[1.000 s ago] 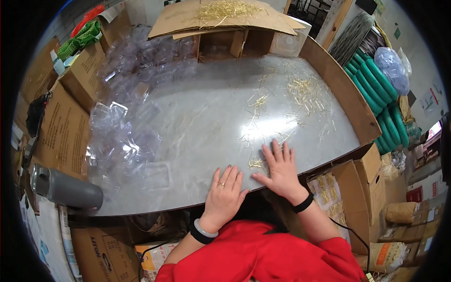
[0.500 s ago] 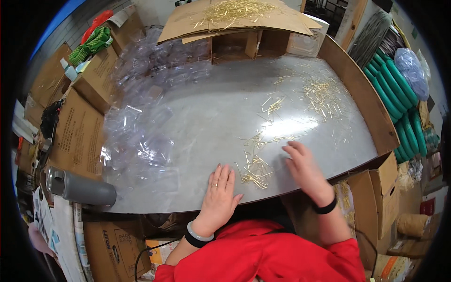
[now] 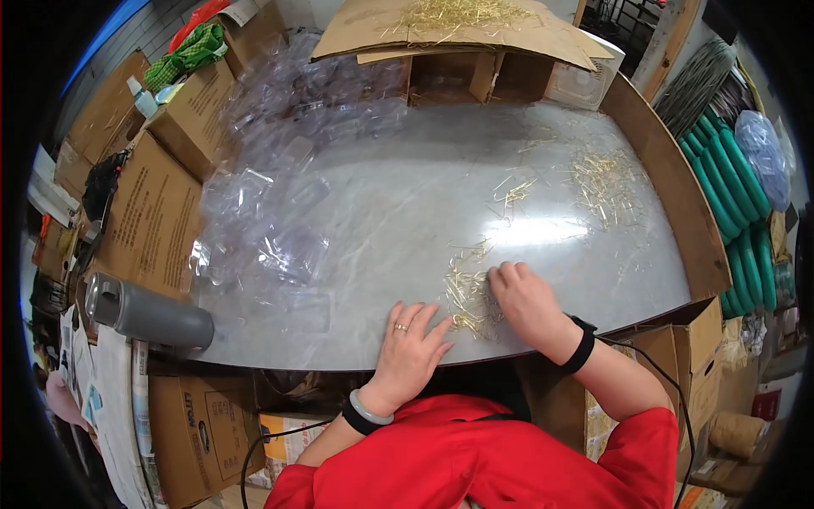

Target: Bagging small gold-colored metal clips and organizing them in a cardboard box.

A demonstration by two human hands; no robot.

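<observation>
A loose pile of thin gold-coloured metal hooks (image 3: 468,295) lies on the grey tabletop (image 3: 381,204) near its front edge, between my two hands. My left hand (image 3: 409,349) rests on the table at the pile's lower left, fingers spread, with nothing seen in it; it wears a ring and a pale bangle. Against the pile's right side, my right hand (image 3: 532,310) bends its fingers down to the tabletop, palm hidden. No hook shows in its grasp. A black band circles each wrist.
Clear plastic boxes (image 3: 292,246) heap up along the left. A grey bottle (image 3: 161,318) lies there on its side. More hooks (image 3: 604,187) are scattered at right and on cardboard (image 3: 475,38) at the back. A wooden board (image 3: 674,187) borders the right side.
My right hand has moved in against the pile's right side. The hooks that trailed behind the pile now lie closer together. My left hand's fingers have spread.
</observation>
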